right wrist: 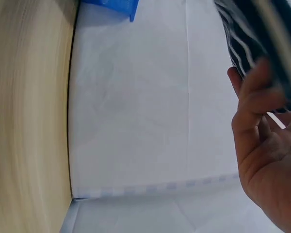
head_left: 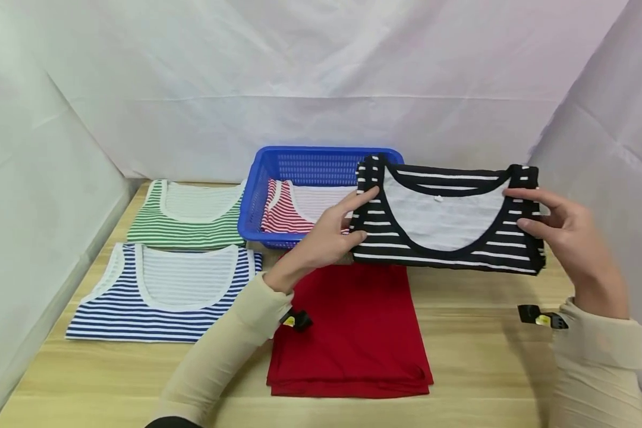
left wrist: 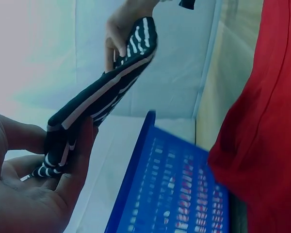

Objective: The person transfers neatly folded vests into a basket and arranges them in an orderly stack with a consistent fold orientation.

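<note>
A folded black tank top with white stripes point(head_left: 385, 238) is held up off the table between both hands, its scooped neckline facing me. At its left edge my left hand point(head_left: 326, 235) pinches the fabric, with the thumb and fingers on either side in the left wrist view. My right hand point(head_left: 578, 238) grips the opposite edge. The shirt overlaps the right part of a blue plastic basket point(head_left: 251, 202) in the head view. Inside that basket lies a folded red-and-white striped tank top point(head_left: 286, 217), partly hidden by the hand and the black shirt.
Folded red cloth point(head_left: 348, 333) lies on the wooden table point(head_left: 476, 345) below the basket. To the left are a green-striped tank top point(head_left: 187, 233) and, nearer me, a blue-striped one point(head_left: 160, 321). White sheeting point(head_left: 321, 71) stands behind and at both sides.
</note>
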Motion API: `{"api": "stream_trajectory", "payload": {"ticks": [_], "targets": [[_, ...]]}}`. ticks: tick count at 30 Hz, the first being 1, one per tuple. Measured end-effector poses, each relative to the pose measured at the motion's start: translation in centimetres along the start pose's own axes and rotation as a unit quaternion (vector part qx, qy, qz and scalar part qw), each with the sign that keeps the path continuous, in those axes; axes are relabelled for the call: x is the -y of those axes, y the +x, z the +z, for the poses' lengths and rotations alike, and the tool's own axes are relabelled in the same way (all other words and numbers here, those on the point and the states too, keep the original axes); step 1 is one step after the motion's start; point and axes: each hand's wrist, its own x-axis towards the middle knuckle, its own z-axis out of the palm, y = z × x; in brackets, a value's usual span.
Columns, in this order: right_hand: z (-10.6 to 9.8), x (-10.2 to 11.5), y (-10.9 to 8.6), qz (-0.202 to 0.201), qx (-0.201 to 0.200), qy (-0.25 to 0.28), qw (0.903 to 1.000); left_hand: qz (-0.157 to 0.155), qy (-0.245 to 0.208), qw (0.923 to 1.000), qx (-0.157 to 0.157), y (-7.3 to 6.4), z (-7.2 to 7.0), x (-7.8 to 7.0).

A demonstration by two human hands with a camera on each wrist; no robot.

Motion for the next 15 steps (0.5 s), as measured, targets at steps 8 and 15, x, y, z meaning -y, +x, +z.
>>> {"api": "stream_trajectory", "payload": {"ticks": [8,15], "targets": [[2.4,1.1,1.9,-0.002,-0.008,-0.124,0.9923,0.021,-0.01,0.9986,-0.048,-1.0,-2.6,0.7],[5.5,1.9,4.0,-0.031,-0.06,-0.123,0.9901,0.039,0.0,0.9938,-0.104,-1.6,-5.3,0.7]]}}
